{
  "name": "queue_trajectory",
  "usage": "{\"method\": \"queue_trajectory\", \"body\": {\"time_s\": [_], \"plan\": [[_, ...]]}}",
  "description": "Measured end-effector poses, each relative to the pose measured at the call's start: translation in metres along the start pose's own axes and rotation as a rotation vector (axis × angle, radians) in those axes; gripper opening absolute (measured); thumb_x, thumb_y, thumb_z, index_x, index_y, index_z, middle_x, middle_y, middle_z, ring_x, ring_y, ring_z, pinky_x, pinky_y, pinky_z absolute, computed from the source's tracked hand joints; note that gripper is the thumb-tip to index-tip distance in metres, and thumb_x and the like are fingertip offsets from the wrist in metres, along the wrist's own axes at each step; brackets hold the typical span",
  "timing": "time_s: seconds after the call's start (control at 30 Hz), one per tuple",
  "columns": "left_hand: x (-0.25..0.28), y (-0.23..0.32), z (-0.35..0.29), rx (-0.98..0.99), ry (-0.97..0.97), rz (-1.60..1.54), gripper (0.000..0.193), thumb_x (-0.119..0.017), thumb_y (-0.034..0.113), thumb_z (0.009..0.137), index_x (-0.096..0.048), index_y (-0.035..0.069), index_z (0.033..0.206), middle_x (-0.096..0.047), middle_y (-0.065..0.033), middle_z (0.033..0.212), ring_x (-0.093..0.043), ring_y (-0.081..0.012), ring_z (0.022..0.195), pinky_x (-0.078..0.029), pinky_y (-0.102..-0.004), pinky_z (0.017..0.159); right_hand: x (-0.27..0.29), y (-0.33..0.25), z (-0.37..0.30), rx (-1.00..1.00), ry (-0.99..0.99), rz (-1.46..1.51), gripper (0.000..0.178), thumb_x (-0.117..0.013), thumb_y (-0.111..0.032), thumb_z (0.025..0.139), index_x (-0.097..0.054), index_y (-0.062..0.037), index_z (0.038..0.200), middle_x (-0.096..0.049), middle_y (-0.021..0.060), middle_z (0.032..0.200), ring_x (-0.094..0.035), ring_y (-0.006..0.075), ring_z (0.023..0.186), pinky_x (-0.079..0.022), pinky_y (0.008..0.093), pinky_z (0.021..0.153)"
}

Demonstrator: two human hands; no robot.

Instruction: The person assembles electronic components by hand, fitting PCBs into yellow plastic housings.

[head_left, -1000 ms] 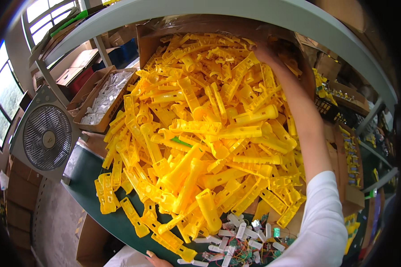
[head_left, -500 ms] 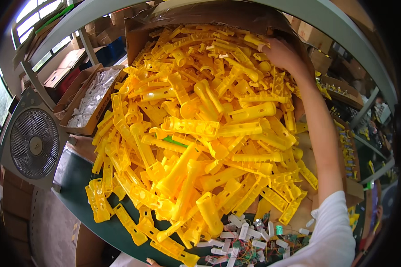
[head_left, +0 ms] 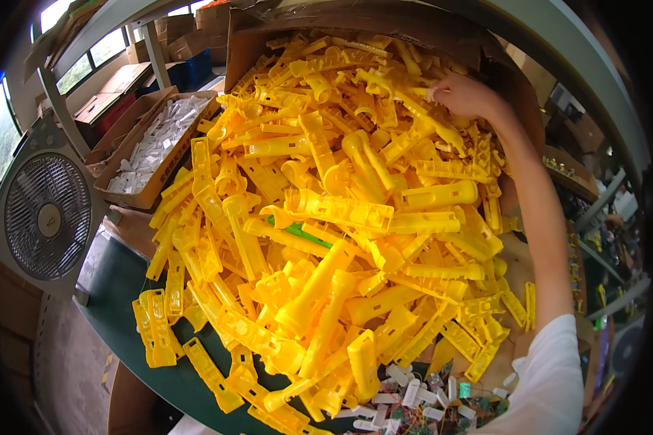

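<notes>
A large heap of yellow plastic housings (head_left: 341,210), long and handle-shaped, spills out of a tipped cardboard box (head_left: 384,25) toward me. My right hand (head_left: 466,96) reaches to the far right of the heap, by the box's opening. Its fingers are closed on the end of a yellow plastic housing (head_left: 418,92), though part of the grip is hidden behind the hand. One green piece (head_left: 297,230) shows among the yellow ones near the middle. My left hand is not in view.
Small white parts with wires (head_left: 421,395) lie at the front of the green table (head_left: 116,279). A box of clear-white pieces (head_left: 159,145) stands at the left, with a grey fan (head_left: 49,217) beside it. Grey frame bars (head_left: 588,65) cross above at the right.
The view has shifted, so the heap sits a little further right. My right hand has drawn back slightly from the box's inside, and housings near it have moved. Fingertips at the lower edge have left view.
</notes>
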State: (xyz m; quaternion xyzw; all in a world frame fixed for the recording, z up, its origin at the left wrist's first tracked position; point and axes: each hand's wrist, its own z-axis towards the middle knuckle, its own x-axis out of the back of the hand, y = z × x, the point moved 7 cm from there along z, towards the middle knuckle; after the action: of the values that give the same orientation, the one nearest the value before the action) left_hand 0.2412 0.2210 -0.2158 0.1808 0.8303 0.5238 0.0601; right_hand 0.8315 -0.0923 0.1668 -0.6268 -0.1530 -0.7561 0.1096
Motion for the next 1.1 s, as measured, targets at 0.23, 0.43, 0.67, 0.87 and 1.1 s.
{"method": "queue_trajectory", "body": {"time_s": [0.23, 0.43, 0.67, 0.87, 1.1], "plan": [[0.0, 0.002, 0.003, 0.022, 0.019, -0.041, 0.06, -0.035, 0.039, 0.108, -0.032, -0.006, 0.147, -0.043, -0.0242, 0.146, -0.049, -0.035, 0.121, -0.038, -0.0433, 0.107, 0.009, 0.007, -0.032, -0.298, 0.268, 0.089, 0.042, -0.052, -0.035, 0.096, -0.062, -0.0131, 0.13, -0.069, 0.0196, 0.113, -0.064, 0.0395, 0.107, -0.049, 0.0422, 0.095], [-0.005, 0.009, -0.005, 0.018, -0.013, -0.009, 0.059, -0.039, 0.039, 0.107, -0.034, -0.006, 0.146, -0.044, -0.0236, 0.144, -0.049, -0.0345, 0.121, -0.039, -0.0433, 0.106, -0.041, 0.105, 0.13, -0.234, 0.53, 0.003, 0.052, -0.047, -0.04, 0.098, -0.054, -0.0045, 0.135, -0.062, 0.0247, 0.124, -0.058, 0.0415, 0.118, -0.044, 0.0458, 0.103], [0.004, 0.016, -0.005, -0.092, 0.027, 0.138, 0.053, -0.037, 0.034, 0.107, -0.035, -0.003, 0.145, -0.046, -0.0224, 0.143, -0.049, -0.0353, 0.121, -0.039, -0.043, 0.106, -0.006, -0.006, 0.045, -0.191, 0.085, -0.031, 0.035, -0.056, -0.033, 0.093, -0.072, -0.0019, 0.098, -0.069, 0.0237, 0.102, -0.068, 0.0352, 0.098, -0.052, 0.0449, 0.086], [-0.011, 0.019, -0.002, -0.023, -0.047, -0.097, 0.056, -0.036, 0.036, 0.107, -0.032, -0.003, 0.148, -0.043, -0.0233, 0.145, -0.047, -0.0353, 0.125, -0.037, -0.0435, 0.108, -0.004, -0.016, -0.052, -0.159, 0.109, 0.008, 0.036, -0.057, -0.034, 0.094, -0.071, -0.0033, 0.106, -0.069, 0.0234, 0.102, -0.067, 0.0374, 0.096, -0.051, 0.0443, 0.086], [0.0, 0.016, -0.002, -0.042, -0.046, 0.01, 0.053, -0.033, 0.034, 0.108, -0.033, -0.003, 0.147, -0.044, -0.022, 0.145, -0.046, -0.0346, 0.125, -0.035, -0.0423, 0.108, -0.015, -0.013, 0.107, -0.113, 0.545, 0.163, 0.042, -0.053, -0.035, 0.098, -0.063, -0.005, 0.126, -0.068, 0.0226, 0.11, -0.065, 0.0382, 0.105, -0.051, 0.0483, 0.087]]}}
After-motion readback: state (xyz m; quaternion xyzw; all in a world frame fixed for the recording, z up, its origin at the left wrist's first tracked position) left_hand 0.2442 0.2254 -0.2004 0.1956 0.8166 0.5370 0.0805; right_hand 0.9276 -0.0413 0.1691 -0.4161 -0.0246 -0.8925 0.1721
